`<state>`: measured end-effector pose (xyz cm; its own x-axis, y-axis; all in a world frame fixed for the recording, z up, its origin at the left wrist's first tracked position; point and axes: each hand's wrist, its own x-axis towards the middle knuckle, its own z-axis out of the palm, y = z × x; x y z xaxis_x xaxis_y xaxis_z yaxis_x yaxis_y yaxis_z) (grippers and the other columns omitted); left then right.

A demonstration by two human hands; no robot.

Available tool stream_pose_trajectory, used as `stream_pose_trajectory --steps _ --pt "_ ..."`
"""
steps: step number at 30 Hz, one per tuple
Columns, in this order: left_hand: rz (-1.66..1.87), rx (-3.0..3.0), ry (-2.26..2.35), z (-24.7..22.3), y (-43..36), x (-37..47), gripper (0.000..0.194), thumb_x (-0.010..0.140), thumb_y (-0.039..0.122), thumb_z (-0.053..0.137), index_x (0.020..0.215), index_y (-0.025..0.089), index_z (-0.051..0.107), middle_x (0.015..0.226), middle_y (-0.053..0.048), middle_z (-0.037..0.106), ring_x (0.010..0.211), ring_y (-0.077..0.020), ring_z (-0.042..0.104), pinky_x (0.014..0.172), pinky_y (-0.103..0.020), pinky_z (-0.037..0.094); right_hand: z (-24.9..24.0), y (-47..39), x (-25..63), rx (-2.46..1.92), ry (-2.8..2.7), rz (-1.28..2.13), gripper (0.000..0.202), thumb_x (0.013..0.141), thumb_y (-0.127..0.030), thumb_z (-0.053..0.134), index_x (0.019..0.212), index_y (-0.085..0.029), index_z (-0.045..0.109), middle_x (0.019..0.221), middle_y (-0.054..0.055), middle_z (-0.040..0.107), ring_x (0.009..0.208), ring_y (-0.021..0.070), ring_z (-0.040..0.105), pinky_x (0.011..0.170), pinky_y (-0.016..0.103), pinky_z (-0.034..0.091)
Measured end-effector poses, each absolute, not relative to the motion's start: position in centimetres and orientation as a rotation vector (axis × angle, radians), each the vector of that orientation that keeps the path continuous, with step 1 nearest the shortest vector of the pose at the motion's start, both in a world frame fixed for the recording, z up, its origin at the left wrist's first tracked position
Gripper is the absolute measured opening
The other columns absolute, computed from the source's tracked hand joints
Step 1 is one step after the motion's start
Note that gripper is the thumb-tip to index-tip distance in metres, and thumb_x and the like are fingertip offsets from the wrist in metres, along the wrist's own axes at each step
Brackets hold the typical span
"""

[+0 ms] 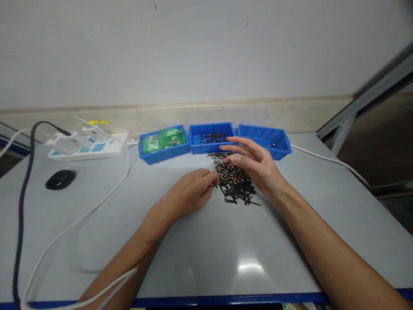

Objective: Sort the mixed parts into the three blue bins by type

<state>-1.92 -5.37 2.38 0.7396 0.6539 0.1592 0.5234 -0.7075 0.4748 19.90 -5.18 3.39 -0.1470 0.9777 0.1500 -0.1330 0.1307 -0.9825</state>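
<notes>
A pile of screws lies on the table, black screws (237,190) at its near side and brassy ones (229,172) farther back. At the pile's left edge, my left hand (195,189) is closed, pinching a black screw (214,184). My right hand (258,163) hovers over the pile's right side with fingers apart and nothing in them. Behind the pile, the middle blue bin (211,148) holds dark screws (214,138). The right blue bin (280,152) has a small shiny screw (271,145) in it.
The left blue bin (166,155) contains green packets (171,137). Farther left are a white power strip (97,150) with chargers, and a black mouse (60,179). White and dark cables run down the left side; another white cable (329,159) extends right.
</notes>
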Motion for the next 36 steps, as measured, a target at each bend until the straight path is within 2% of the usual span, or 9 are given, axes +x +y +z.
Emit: stream_pose_trajectory --steps 5,9,13,20,24,26,28,31,36 --pt "0.642 2.506 0.880 2.5 -4.8 -1.9 0.016 0.091 0.005 0.049 0.096 0.019 0.055 0.092 -0.003 0.063 0.083 -0.0169 0.060 0.076 -0.029 0.050 3.2 -4.9 20.1 -0.946 -1.311 1.250 0.041 0.082 -0.030 0.077 0.121 -0.027 0.068 0.111 0.005 0.077 0.091 0.0196 0.073 0.089 0.038 0.057" --pt "0.951 2.382 0.869 2.8 -4.6 -1.8 0.017 0.086 0.003 0.059 0.091 0.018 0.055 0.085 0.001 0.061 0.074 -0.0116 0.058 0.070 -0.023 0.049 3.1 -4.9 20.3 -1.045 -1.502 1.166 0.031 0.082 -0.034 0.077 0.110 -0.021 0.074 0.091 0.005 0.077 0.082 0.0185 0.071 0.079 0.033 0.057" --pt "1.132 2.249 0.883 2.8 -4.7 -1.6 0.019 0.083 0.005 0.069 0.087 0.018 0.056 0.082 0.002 0.059 0.073 -0.0107 0.059 0.070 -0.023 0.052 3.0 -5.2 20.2 -1.053 -1.700 1.270 0.027 0.084 -0.037 0.077 0.104 -0.020 0.078 0.085 0.005 0.076 0.076 0.0171 0.069 0.069 0.030 0.055" --pt "1.131 2.044 0.840 3.0 -4.9 -1.5 0.017 0.083 0.008 0.071 0.087 0.017 0.056 0.085 0.001 0.059 0.073 -0.0108 0.064 0.070 -0.023 0.057 3.1 -5.2 20.1 -1.024 -1.627 1.467 0.021 0.078 -0.035 0.082 0.092 -0.020 0.081 0.078 0.005 0.078 0.070 0.0164 0.072 0.064 0.028 0.056" --pt "0.905 2.267 0.905 3.2 -4.8 -2.2 0.016 0.082 0.013 0.076 0.091 0.016 0.063 0.082 -0.001 0.064 0.072 -0.0131 0.063 0.069 -0.025 0.053 3.0 -4.8 20.8 -1.170 -1.602 1.385 0.020 0.076 -0.035 0.084 0.087 -0.019 0.081 0.071 0.004 0.076 0.063 0.0164 0.070 0.060 0.028 0.056" --pt "0.761 2.392 0.910 2.9 -4.7 -2.5 0.017 0.082 0.016 0.077 0.094 0.015 0.066 0.084 -0.002 0.067 0.076 -0.0155 0.064 0.072 -0.027 0.052 2.9 -4.8 20.6 -1.166 -1.493 1.334 0.024 0.074 -0.035 0.086 0.092 -0.020 0.081 0.081 0.005 0.079 0.072 0.0188 0.074 0.070 0.032 0.061" --pt "0.652 2.449 0.890 2.4 -4.6 -2.6 0.017 0.083 0.018 0.076 0.098 0.015 0.068 0.088 -0.005 0.069 0.081 -0.0180 0.065 0.075 -0.029 0.053 2.9 -4.8 20.0 -1.043 -1.364 1.330 0.040 0.073 -0.030 0.087 0.112 -0.025 0.078 0.108 0.006 0.079 0.096 0.0223 0.075 0.092 0.039 0.061" --pt "0.567 2.469 0.869 1.7 -4.6 -2.5 0.015 0.087 0.018 0.073 0.101 0.015 0.068 0.094 -0.007 0.070 0.087 -0.0201 0.066 0.079 -0.031 0.053 2.8 -5.0 19.0 -0.812 -1.281 1.361 0.066 0.077 -0.022 0.084 0.137 -0.036 0.062 0.145 0.001 0.062 0.129 0.0245 0.063 0.114 0.045 0.049" --pt "0.530 2.468 0.879 1.4 -4.7 -1.9 0.007 0.091 0.013 0.065 0.095 0.016 0.068 0.095 -0.007 0.070 0.089 -0.0198 0.065 0.083 -0.031 0.052 2.5 -5.2 18.5 -0.718 -1.292 1.354 0.073 0.083 -0.024 0.079 0.147 -0.042 0.050 0.153 -0.001 0.053 0.140 0.0273 0.053 0.122 0.052 0.038"
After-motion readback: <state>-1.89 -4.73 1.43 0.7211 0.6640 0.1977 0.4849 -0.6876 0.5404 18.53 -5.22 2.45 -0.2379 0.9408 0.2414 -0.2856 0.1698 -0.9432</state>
